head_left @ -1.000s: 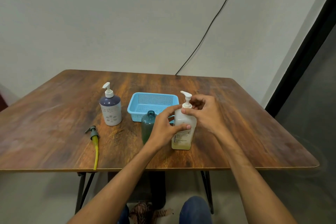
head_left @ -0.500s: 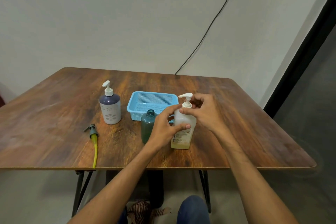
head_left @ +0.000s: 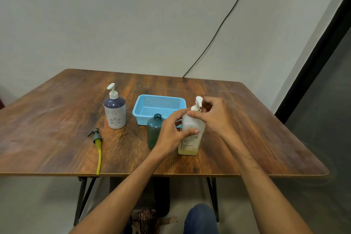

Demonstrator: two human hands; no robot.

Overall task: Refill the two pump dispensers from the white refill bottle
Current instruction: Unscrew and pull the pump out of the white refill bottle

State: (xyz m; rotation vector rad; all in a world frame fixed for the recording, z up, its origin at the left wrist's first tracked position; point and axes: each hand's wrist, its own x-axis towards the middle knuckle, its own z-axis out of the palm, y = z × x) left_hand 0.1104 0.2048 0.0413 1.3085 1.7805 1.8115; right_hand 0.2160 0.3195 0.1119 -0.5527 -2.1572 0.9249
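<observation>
White — refill bottle (head_left: 190,146) gripped in left hand (head_left: 170,135).

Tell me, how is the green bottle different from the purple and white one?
The green bottle has a bare open neck; the purple-and-white dispenser wears a white pump. The green bottle is plain; the purple-and-white dispenser has flower shapes. Both stand upright on the table.
</observation>
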